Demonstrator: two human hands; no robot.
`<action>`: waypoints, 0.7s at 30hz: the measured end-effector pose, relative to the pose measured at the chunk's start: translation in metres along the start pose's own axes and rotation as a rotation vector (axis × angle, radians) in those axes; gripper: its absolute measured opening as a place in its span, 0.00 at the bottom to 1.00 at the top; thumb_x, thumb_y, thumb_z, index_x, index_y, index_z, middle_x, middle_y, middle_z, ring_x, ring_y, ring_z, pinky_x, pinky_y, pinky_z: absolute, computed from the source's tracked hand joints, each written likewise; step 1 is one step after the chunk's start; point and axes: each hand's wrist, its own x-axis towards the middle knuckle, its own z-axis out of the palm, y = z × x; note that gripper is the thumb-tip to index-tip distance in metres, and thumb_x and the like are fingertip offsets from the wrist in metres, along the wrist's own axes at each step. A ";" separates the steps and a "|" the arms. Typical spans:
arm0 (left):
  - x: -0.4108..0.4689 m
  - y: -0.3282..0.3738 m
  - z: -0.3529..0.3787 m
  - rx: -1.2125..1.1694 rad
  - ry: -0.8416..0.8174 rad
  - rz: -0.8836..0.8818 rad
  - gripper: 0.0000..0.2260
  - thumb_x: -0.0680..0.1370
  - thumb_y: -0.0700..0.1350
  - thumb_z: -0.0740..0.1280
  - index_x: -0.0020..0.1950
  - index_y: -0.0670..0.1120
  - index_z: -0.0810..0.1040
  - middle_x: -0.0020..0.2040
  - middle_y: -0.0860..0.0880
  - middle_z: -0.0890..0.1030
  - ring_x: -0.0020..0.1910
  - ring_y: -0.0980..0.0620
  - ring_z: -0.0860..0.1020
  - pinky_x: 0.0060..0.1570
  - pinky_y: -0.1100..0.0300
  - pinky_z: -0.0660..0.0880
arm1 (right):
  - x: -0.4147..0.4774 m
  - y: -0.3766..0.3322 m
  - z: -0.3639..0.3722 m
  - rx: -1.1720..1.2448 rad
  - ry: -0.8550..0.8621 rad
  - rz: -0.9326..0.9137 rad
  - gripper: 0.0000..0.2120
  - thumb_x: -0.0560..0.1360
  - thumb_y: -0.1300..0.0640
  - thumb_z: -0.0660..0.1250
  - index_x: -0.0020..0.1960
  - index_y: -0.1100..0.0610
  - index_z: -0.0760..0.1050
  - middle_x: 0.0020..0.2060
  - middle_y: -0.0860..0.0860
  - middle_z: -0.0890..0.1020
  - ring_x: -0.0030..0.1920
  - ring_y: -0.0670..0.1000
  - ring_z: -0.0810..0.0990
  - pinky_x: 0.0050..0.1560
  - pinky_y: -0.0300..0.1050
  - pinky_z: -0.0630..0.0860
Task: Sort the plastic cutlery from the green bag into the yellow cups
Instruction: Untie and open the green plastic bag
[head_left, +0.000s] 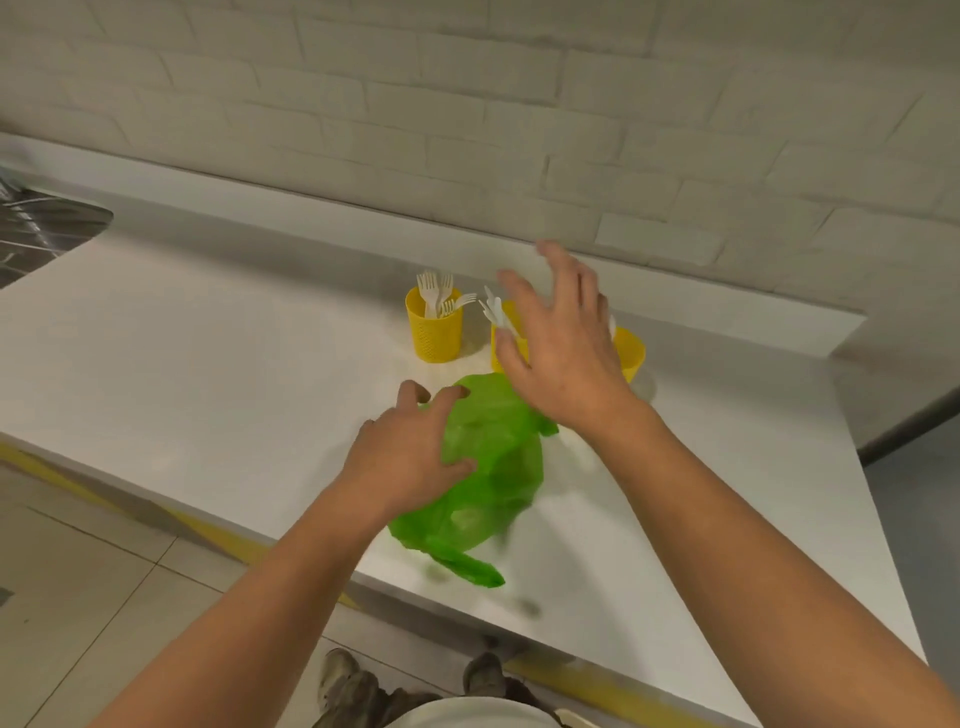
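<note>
A crumpled green plastic bag (485, 478) lies on the white counter (208, 364), near its front edge. My left hand (410, 447) rests on the bag's left side with fingers curled over it. My right hand (561, 343) hovers above the bag's far end, fingers spread and empty. Three yellow cups stand behind the bag. The left cup (435, 328) holds several white forks. The middle cup (506, 338) shows white cutlery at its rim and is mostly hidden by my right hand. Only the right edge of the third cup (631, 353) shows.
A white brick wall (519, 104) and a raised ledge run behind the cups. A metal sink (41, 228) sits at the far left of the counter. The counter's front edge has a yellow strip; my shoes (415, 675) stand on the tiled floor below.
</note>
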 end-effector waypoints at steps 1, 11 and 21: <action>0.002 0.005 0.004 0.055 0.029 -0.023 0.41 0.69 0.70 0.70 0.77 0.62 0.55 0.69 0.47 0.66 0.62 0.42 0.75 0.58 0.46 0.76 | -0.005 -0.006 -0.001 0.042 -0.048 -0.125 0.26 0.76 0.44 0.62 0.73 0.50 0.70 0.75 0.58 0.65 0.72 0.62 0.65 0.67 0.63 0.68; 0.008 0.011 0.018 0.068 0.158 -0.054 0.16 0.79 0.47 0.64 0.66 0.53 0.77 0.57 0.48 0.80 0.56 0.43 0.79 0.49 0.51 0.77 | -0.020 0.003 0.031 -0.339 -0.712 -0.177 0.18 0.78 0.50 0.66 0.66 0.52 0.72 0.61 0.55 0.74 0.63 0.61 0.75 0.60 0.61 0.70; 0.020 -0.015 -0.054 -0.076 0.367 -0.173 0.14 0.75 0.42 0.66 0.58 0.56 0.80 0.55 0.50 0.81 0.56 0.43 0.80 0.49 0.51 0.75 | 0.052 0.029 0.016 0.197 -0.329 0.384 0.09 0.73 0.68 0.59 0.43 0.62 0.78 0.43 0.64 0.81 0.48 0.65 0.80 0.42 0.47 0.71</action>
